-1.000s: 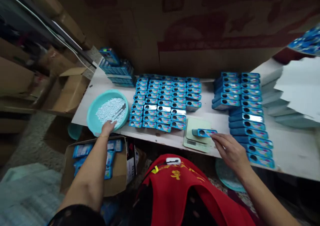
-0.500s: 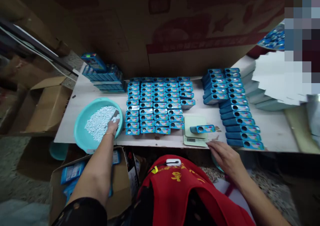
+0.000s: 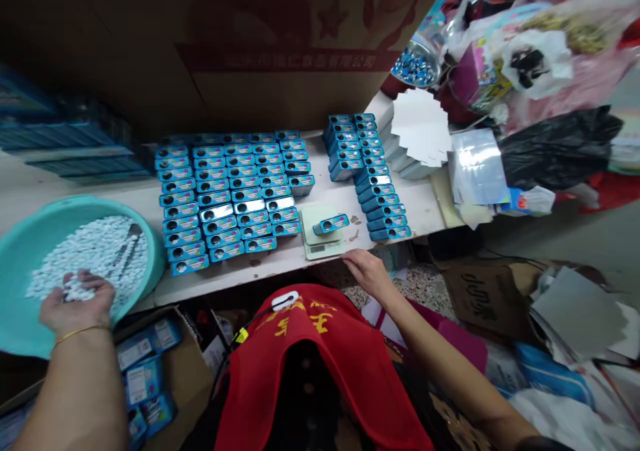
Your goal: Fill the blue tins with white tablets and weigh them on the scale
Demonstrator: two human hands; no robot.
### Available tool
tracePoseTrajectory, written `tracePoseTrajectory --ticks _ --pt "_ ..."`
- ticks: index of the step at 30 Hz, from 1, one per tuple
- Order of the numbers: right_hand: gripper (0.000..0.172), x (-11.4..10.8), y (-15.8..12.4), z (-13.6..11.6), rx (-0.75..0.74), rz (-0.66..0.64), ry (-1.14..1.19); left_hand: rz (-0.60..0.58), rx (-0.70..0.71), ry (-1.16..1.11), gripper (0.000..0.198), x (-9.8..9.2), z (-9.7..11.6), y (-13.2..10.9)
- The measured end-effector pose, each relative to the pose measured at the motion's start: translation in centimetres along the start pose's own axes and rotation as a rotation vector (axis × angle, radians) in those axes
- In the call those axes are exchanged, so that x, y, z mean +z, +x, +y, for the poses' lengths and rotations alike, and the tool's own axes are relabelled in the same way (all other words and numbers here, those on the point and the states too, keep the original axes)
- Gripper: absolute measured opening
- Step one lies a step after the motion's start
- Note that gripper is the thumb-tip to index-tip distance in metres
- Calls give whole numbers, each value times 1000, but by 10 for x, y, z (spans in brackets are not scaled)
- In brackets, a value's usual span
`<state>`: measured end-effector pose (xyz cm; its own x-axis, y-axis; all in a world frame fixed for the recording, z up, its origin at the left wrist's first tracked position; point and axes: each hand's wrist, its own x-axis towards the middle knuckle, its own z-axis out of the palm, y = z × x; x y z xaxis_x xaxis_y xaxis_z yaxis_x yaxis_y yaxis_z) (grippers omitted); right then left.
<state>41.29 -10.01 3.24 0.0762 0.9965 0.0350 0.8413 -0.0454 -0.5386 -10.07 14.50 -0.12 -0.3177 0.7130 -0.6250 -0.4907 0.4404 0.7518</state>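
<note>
My left hand [image 3: 76, 303] is closed on a handful of small white tablets over the teal basin [image 3: 20, 251], which holds a heap of the same tablets [image 3: 93, 251] and a metal scoop [image 3: 125, 250]. My right hand [image 3: 367, 270] rests with fingers apart at the table's front edge, just below the pale green scale [image 3: 321, 238]. One blue tin [image 3: 331, 224] lies on the scale. A block of blue tins [image 3: 230, 194] in rows fills the table's middle. A second row of tins [image 3: 373, 184] runs to the right of the scale.
A large cardboard wall [image 3: 240, 44] stands behind the table. White cards [image 3: 421, 126] and foil bags [image 3: 475, 168] lie at the right end. A box of blue packets [image 3: 147, 371] sits below left. Bags and cartons crowd the floor at right.
My left hand has lifted out of the tablet heap toward the basin's near rim with tablets in it. My right hand drew back from the scale to the table edge. The view swung right.
</note>
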Motion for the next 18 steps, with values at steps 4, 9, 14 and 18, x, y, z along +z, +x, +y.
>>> tracePoseTrajectory --ticks 4,9,14,18 --pt "19 9 -2 1 6 -42 81 -96 71 -419 26 4 1 -15" --pt "18 19 -2 -8 -2 -139 240 -375 -148 -427 16 37 -10 -66" --pt "21 19 27 -50 -187 -161 376 -439 -447 -270 13 106 -98 -152" --pt "23 16 52 -79 -466 -218 142 -415 -717 -129 13 151 -184 -203"
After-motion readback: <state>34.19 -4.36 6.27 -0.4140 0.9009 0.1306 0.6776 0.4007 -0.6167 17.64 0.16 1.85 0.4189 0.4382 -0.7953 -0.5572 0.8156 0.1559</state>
